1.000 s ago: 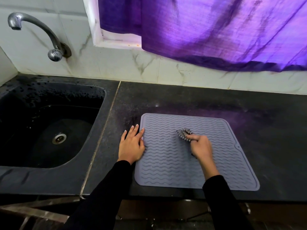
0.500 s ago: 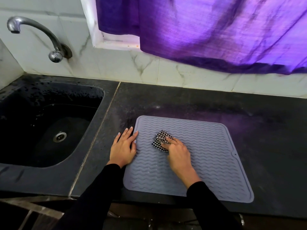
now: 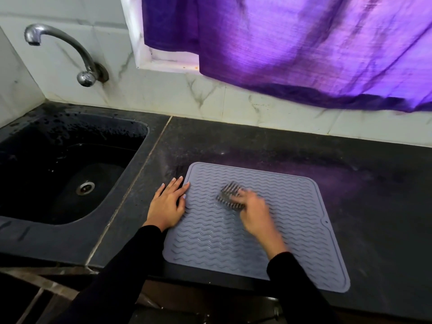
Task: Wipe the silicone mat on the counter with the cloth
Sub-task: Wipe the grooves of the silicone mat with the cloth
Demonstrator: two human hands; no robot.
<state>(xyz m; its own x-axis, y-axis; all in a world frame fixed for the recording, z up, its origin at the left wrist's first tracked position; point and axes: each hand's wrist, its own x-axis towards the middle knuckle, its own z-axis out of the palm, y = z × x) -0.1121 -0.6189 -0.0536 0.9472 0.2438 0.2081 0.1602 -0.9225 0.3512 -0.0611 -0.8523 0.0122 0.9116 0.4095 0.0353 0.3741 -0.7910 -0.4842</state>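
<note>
The right hand (image 3: 253, 212) is blurred with motion, so how its fingers lie cannot be made out exactly, but its grip is closed on the bunched checked cloth (image 3: 230, 198), which sticks out past the fingertips on the far-left side and lies pressed on the mat. The left hand (image 3: 168, 203) has its grip spread, fingers straight and flat: palm on the dark desk (image 3: 268, 150), fingertips reaching onto the left edge of the silicone mat (image 3: 292, 232).

The cloth looks soft and light, crumpling into whatever wad the hand makes; it is best held balled up under the palm, with enough fabric showing to meet the ridges. The mat is judged thin, floppy and grippy, with wavy raised ribs that will snag the cloth a little. It would likely creep or buckle under hard strokes, so pinning an edge flat, as the left hand does, suits it better than lifting a corner.

The mat lies flat on the desk, right of the black sink (image 3: 70, 174), its near edge at the desk's front lip. It is close to square and turned slightly, so the left edge runs from near-left to far-right. The ribs run left to right, and a small hole marks the right rim.

A tap (image 3: 70, 50) stands over the sink, and a purple curtain (image 3: 292, 47) hangs at the far wall
</note>
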